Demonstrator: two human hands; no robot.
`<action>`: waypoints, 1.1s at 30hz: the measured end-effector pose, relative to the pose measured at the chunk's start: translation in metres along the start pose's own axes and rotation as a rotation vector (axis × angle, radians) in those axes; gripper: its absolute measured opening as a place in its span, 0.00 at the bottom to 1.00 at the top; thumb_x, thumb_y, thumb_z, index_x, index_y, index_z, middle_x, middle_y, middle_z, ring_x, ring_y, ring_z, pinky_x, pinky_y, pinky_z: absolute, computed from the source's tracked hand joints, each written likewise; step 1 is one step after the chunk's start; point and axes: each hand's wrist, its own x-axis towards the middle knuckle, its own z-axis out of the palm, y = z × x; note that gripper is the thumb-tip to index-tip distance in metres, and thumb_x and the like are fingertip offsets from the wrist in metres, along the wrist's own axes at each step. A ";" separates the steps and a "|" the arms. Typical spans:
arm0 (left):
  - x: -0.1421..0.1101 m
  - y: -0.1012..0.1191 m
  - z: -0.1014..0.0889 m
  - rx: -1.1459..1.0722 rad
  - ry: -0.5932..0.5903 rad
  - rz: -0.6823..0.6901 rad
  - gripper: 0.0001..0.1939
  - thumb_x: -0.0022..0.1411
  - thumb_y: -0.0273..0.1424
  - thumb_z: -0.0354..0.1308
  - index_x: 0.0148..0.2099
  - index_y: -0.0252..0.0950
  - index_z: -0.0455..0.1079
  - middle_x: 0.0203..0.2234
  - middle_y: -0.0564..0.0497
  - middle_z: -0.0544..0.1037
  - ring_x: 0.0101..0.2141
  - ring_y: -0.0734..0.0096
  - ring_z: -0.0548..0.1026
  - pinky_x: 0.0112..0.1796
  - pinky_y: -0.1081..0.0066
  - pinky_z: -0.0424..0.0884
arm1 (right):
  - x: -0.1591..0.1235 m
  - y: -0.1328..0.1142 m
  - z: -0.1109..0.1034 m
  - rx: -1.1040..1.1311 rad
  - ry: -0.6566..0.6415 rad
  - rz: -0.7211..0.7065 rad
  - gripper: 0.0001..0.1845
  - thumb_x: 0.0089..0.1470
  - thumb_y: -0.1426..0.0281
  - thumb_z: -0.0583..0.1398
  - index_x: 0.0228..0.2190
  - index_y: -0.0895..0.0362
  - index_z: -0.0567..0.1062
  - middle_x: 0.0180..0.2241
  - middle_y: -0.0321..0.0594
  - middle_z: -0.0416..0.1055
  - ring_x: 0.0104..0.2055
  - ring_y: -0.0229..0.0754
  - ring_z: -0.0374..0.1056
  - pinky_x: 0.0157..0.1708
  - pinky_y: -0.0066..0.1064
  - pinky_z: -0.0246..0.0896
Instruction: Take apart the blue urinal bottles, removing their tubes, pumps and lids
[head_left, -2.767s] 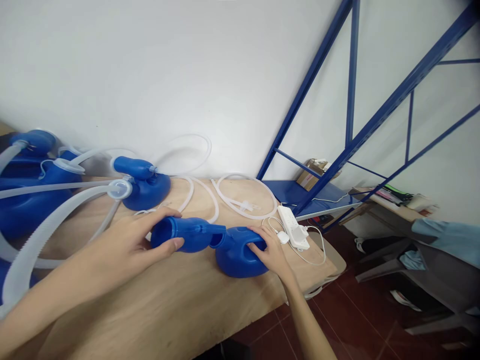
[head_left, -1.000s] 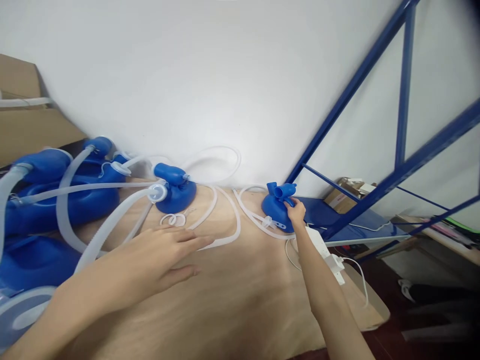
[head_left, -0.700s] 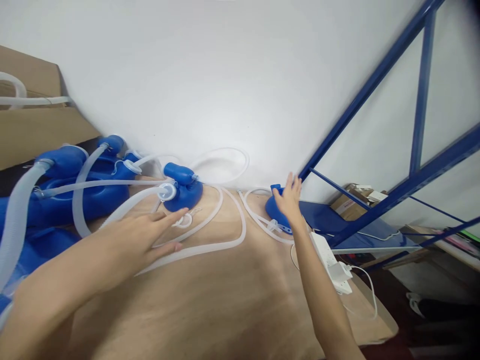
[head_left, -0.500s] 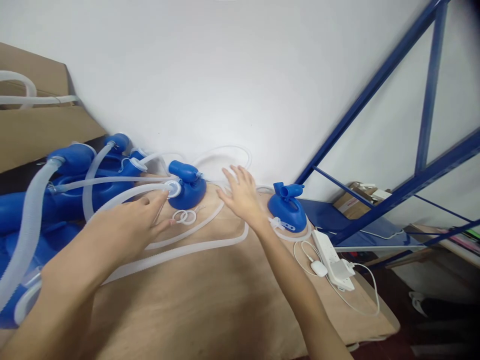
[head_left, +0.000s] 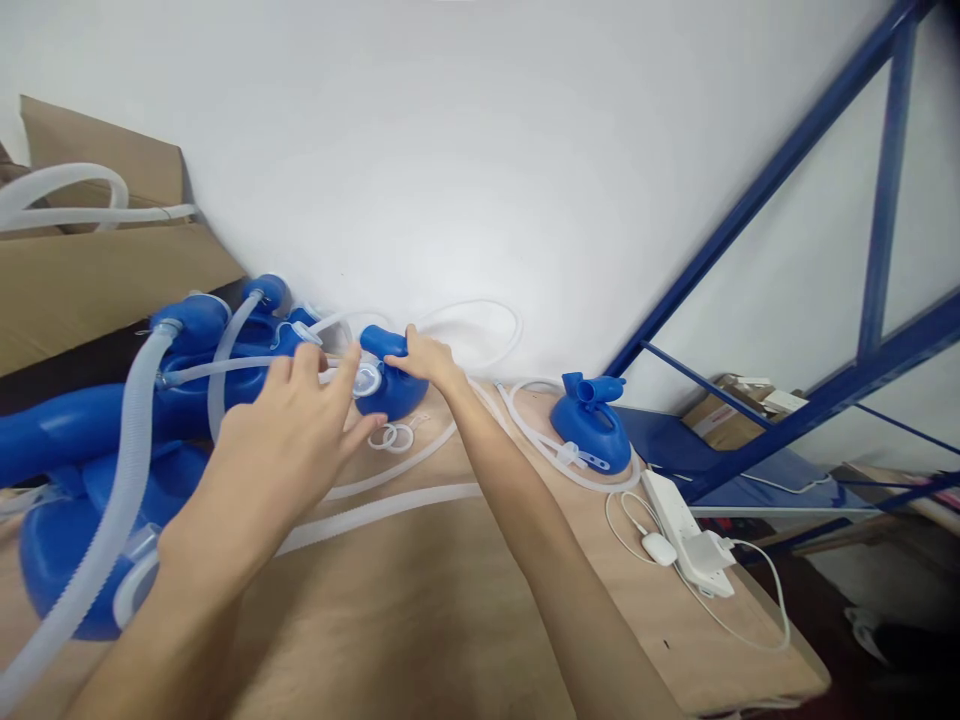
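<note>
My right hand (head_left: 424, 358) reaches across the wooden table (head_left: 450, 620) and closes its fingers on the neck of a blue plastic container (head_left: 394, 392) near the wall. My left hand (head_left: 292, 435) hovers just left of it with fingers spread, holding nothing; its fingertips are close to the white cap (head_left: 367, 379) of a corrugated hose (head_left: 375, 508) at that container. A second blue container (head_left: 592, 432) stands upright further right, ringed by thin clear tubing (head_left: 525, 425), untouched.
A heap of blue containers (head_left: 67, 440) with thick white hoses (head_left: 120, 500) fills the left. Cardboard (head_left: 90, 270) leans behind it. A white power strip (head_left: 686, 518) and adapter (head_left: 658, 548) lie at the right edge. A blue metal rack (head_left: 757, 195) stands beyond.
My right hand let go of the second blue container at the back right, swung left and took the neck of the other one. My left hand moved up to the hose cap.
</note>
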 end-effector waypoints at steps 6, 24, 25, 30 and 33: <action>0.013 0.000 0.004 0.176 -0.107 -0.213 0.27 0.76 0.42 0.45 0.67 0.35 0.71 0.45 0.30 0.81 0.46 0.31 0.80 0.44 0.42 0.73 | 0.021 0.001 -0.001 0.071 -0.070 -0.018 0.40 0.59 0.47 0.64 0.63 0.58 0.63 0.60 0.59 0.76 0.61 0.64 0.73 0.59 0.52 0.65; 0.028 0.002 -0.001 0.264 -0.507 -0.290 0.21 0.69 0.25 0.43 0.51 0.41 0.77 0.40 0.37 0.85 0.38 0.38 0.84 0.29 0.58 0.70 | 0.077 -0.026 -0.009 0.039 -0.161 0.154 0.35 0.57 0.47 0.64 0.54 0.61 0.78 0.55 0.60 0.80 0.55 0.61 0.78 0.52 0.42 0.73; 0.029 0.002 -0.002 0.267 -0.519 -0.288 0.22 0.69 0.25 0.43 0.52 0.41 0.77 0.39 0.37 0.85 0.38 0.38 0.83 0.30 0.58 0.69 | 0.079 -0.027 -0.009 0.034 -0.158 0.183 0.34 0.58 0.47 0.63 0.53 0.62 0.79 0.53 0.60 0.81 0.54 0.61 0.79 0.51 0.43 0.74; 0.026 -0.002 0.001 0.272 -0.532 -0.265 0.26 0.68 0.23 0.42 0.55 0.40 0.78 0.39 0.38 0.85 0.39 0.37 0.83 0.30 0.56 0.69 | 0.089 -0.032 -0.005 0.028 -0.150 0.261 0.34 0.59 0.48 0.63 0.55 0.61 0.80 0.56 0.59 0.79 0.60 0.63 0.76 0.57 0.48 0.72; 0.024 -0.004 0.004 0.276 -0.507 -0.256 0.28 0.68 0.22 0.41 0.58 0.42 0.78 0.39 0.38 0.85 0.39 0.37 0.84 0.31 0.56 0.69 | 0.092 -0.034 -0.004 0.036 -0.139 0.282 0.36 0.60 0.49 0.63 0.58 0.61 0.78 0.62 0.60 0.75 0.65 0.64 0.71 0.59 0.50 0.70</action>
